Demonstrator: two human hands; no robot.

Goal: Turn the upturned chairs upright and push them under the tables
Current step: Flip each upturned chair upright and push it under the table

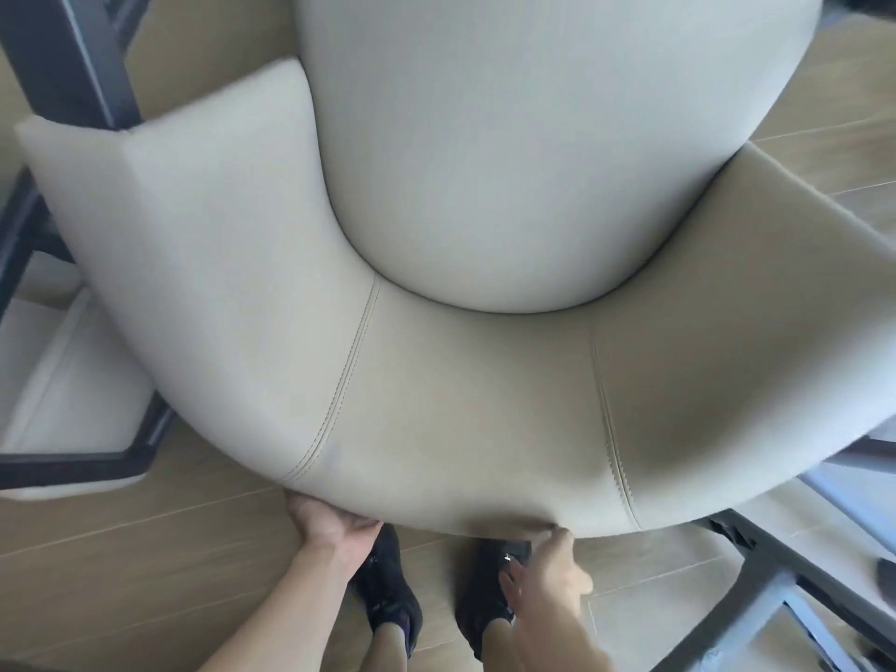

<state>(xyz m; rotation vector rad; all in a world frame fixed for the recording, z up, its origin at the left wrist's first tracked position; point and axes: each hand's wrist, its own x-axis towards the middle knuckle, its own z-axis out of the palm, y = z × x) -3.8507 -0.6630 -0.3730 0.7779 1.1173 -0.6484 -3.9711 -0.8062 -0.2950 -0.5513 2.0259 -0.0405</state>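
- left grip [329,521]: fingers curled under chair [436,380] backrest rim, holding it
- right grip [552,569]: at same rim, blurred, closure unclear
- one beige chair, just above both grips
- two black shoes [392,589] between the forearms, on wood floor [145,550]

The fingers of the left hand [329,526] are hidden under the curved beige upholstered chair back [436,405], whose right end is blurred.
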